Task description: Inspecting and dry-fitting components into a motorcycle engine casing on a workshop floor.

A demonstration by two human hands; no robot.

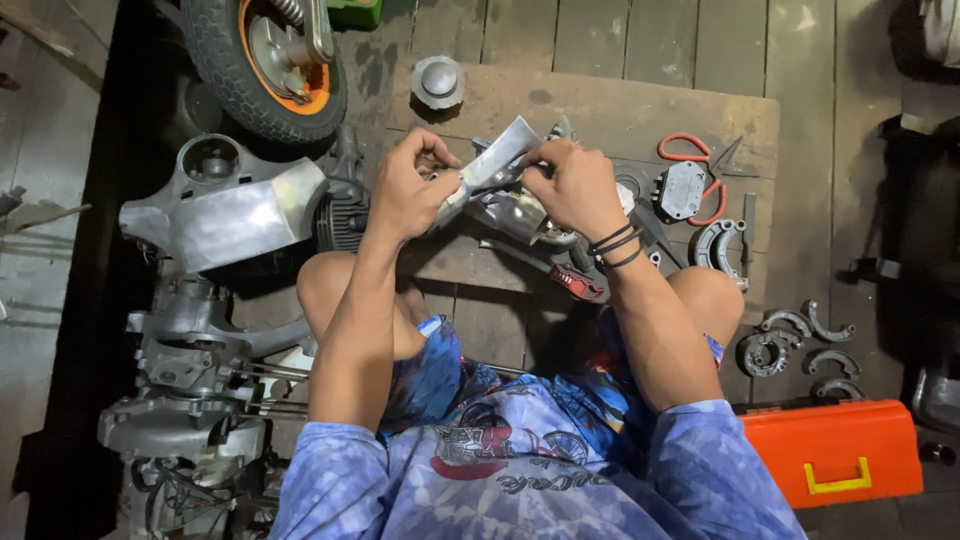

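Head view: my left hand (pixel 408 188) and right hand (pixel 575 185) both pinch one grey sheet (pixel 495 160) above a metal part (pixel 515 215), over the board (pixel 640 115). One scissors (pixel 690 150), one orange toolbox (pixel 835 450), one tyre (pixel 265 65).

Looked like a small engine repair workshop: worn plank floor (pixel 600 40), scooter wheel (pixel 265 60), stripped engine case (pixel 220 205), brake shoes (pixel 800 340) laid out, orange toolbox (pixel 835 450), red-handled scissors (pixel 690 150), loose metal parts scattered about.

Shiny bare-metal part (pixel 520 215); rough weathered wood floor (pixel 600 40); glossy orange plastic toolbox (pixel 830 450); matt rubber tyre (pixel 225 55).
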